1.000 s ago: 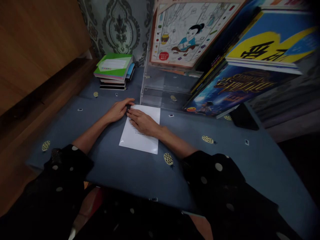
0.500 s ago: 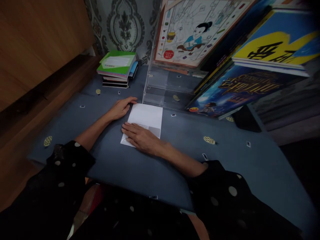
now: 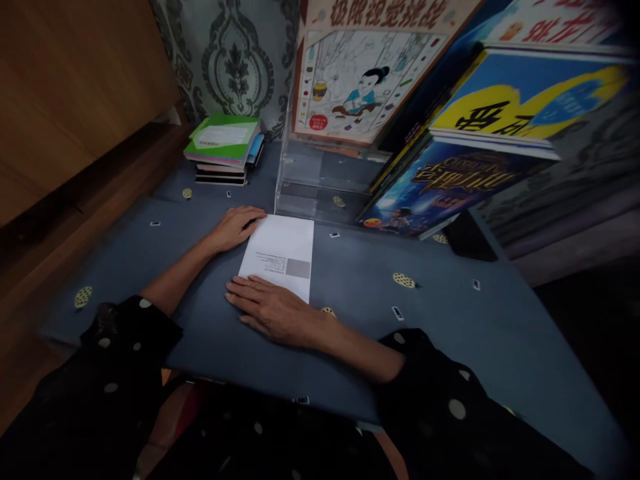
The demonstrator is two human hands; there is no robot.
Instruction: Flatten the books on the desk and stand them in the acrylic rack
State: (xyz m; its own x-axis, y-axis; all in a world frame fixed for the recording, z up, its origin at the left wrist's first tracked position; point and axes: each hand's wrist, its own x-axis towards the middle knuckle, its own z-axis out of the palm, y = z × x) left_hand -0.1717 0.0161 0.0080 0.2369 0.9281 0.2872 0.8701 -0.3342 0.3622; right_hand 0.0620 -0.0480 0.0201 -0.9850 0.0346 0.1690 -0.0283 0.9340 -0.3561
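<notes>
A white sheet of paper or card (image 3: 283,237), with small printed lines and a grey block on its lower half, lies flat on the dark blue-grey tablecloth (image 3: 360,287). My left hand (image 3: 235,228) rests at its upper left corner, fingertips touching the edge, fingers stretched out. Over the near end of the sheet lies my right hand (image 3: 273,310), palm down with its fingers extended. It hides the sheet's near left corner. Neither hand grips anything.
A clear acrylic stand (image 3: 310,193) holds a picture book (image 3: 365,87) behind the sheet, with a blue book (image 3: 425,187) to its right. A pile of books (image 3: 223,143) sits at the back left. A wooden cabinet (image 3: 75,87) borders the left side.
My right hand has slid towards me along the sheet, uncovering the printed lines and grey block. My left hand stays at the upper left corner. The view has shifted slightly.
</notes>
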